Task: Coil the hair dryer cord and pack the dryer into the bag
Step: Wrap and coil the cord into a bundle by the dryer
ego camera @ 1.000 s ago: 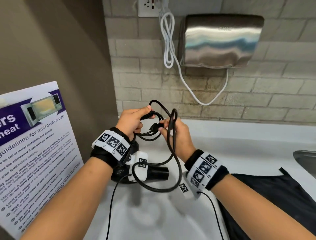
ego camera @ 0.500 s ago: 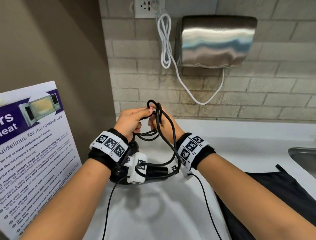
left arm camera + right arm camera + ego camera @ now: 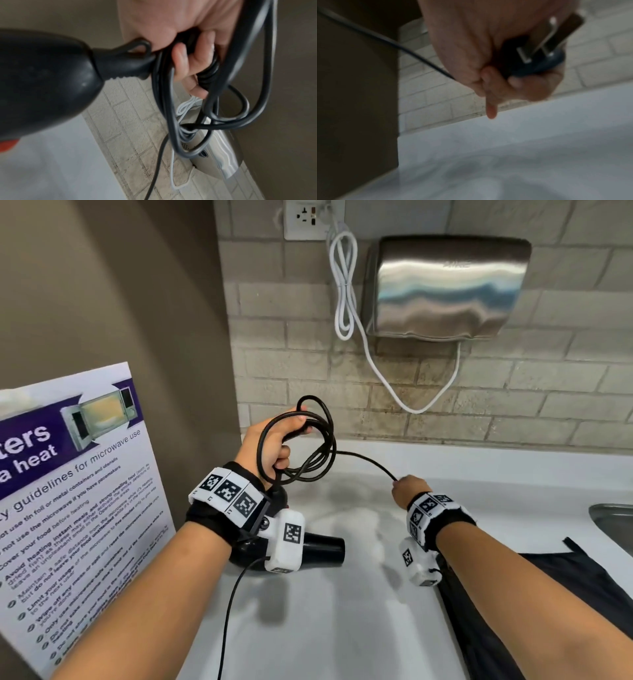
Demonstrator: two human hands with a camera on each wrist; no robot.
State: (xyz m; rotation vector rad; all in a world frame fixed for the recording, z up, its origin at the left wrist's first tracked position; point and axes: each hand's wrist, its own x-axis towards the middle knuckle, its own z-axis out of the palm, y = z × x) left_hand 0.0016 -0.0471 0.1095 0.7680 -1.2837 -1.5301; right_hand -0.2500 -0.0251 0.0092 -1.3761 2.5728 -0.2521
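The left hand (image 3: 274,441) is raised over the far left part of the white counter (image 3: 342,628), fingers curled round several loops of the black cord (image 3: 322,440); the left wrist view shows those loops bunched through the closed fingers (image 3: 188,65), with the strain relief of the hair dryer (image 3: 322,549) just beside the palm. The dryer hangs below that wrist, its black nozzle pointing right, low over the counter; whether it touches the surface cannot be told. From the loops a single run of cord stretches rightward to the right hand (image 3: 409,491), which is held further right and lower, well apart from the left. The right wrist view, blurred, shows that hand closed round the black plug (image 3: 537,62), its two flat metal prongs sticking out past the fingers, and the little finger hanging down loose. The black bag (image 3: 582,594) lies flat on the counter at the near right, under the right forearm. A microwave guidelines poster (image 3: 75,491) leans at the left, and a steel hand dryer (image 3: 445,289) with a white cable (image 3: 342,292) is mounted on the brick wall beyond.
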